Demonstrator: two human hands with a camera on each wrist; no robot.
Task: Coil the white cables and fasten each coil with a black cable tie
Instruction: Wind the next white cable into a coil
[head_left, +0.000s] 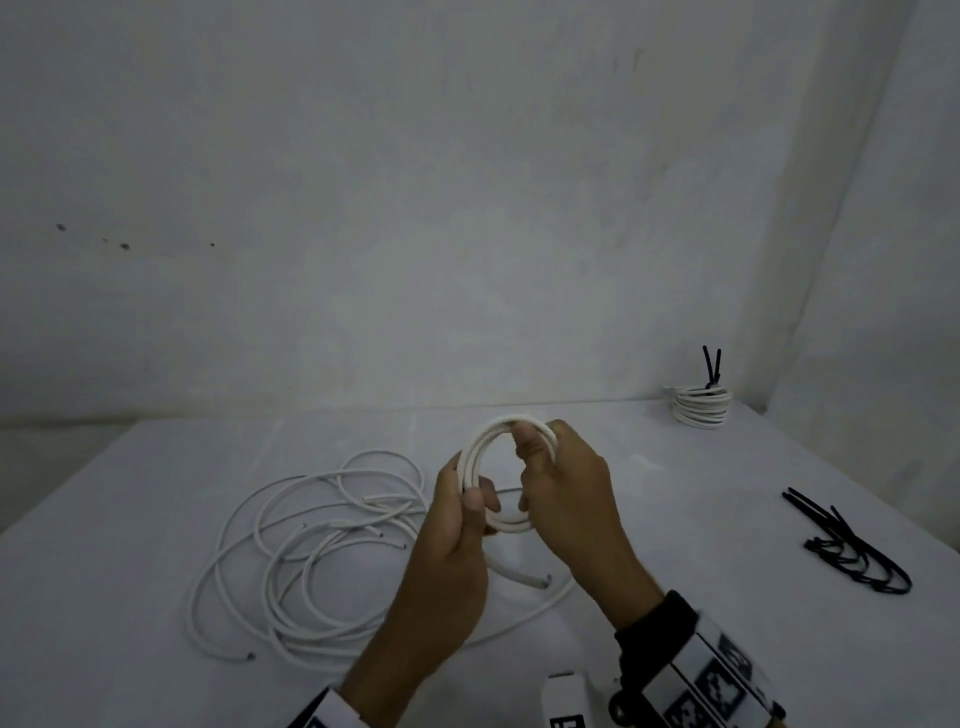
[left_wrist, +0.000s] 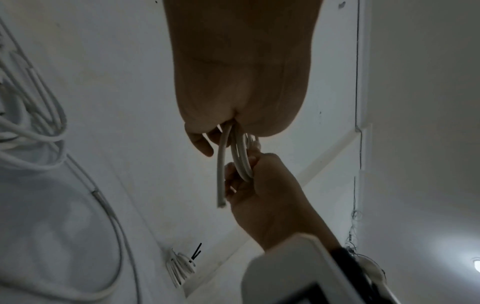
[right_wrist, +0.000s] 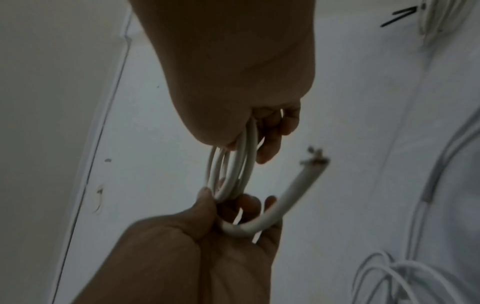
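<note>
Coil: a white cable coil (head_left: 506, 475) is held above the table (head_left: 675, 519), standing nearly upright, its opening toward the person.
Left hand: the left hand (head_left: 457, 530) has fingers and thumb curled around the coil's lower left side.
Right hand: the right hand (head_left: 563, 491) pinches the upper right side.
Free end: the free cable end (head_left: 540, 582) points down and to the right.
Right wrist view only: bare frayed wires at that end.
Rest: loose white cables (head_left: 322, 551) at the left, black cable ties (head_left: 852, 545) at the right, a tied coil (head_left: 698, 405) far back.
</note>
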